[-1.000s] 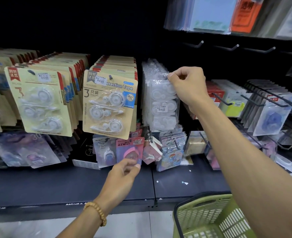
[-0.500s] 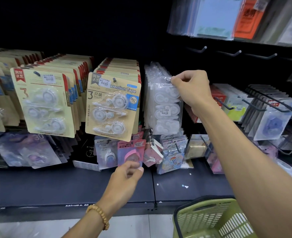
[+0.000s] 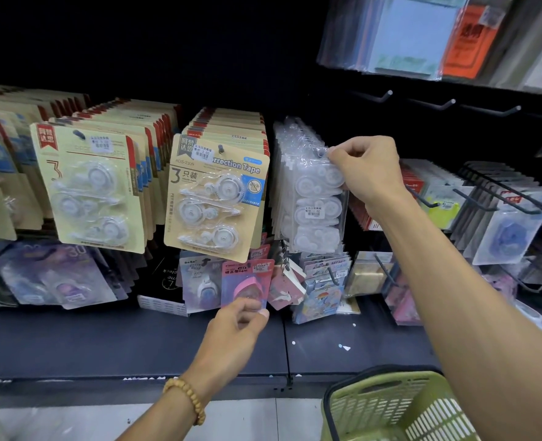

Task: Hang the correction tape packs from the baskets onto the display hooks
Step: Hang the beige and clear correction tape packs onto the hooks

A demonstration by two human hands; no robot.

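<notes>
Presently right hand [image 3: 366, 168] raised, fingers curled, thumb and forefinger pinching top edge of clear pack [image 3: 319, 205] at front of hanging stack. Left hand [image 3: 239, 323] lower, well apart from right, fingers curled, pinching bottom edge of pink pack [image 3: 247, 283]. Both packs hang upright, long axis vertical, faces toward camera. Green basket [image 3: 387, 405] below right forearm
</notes>
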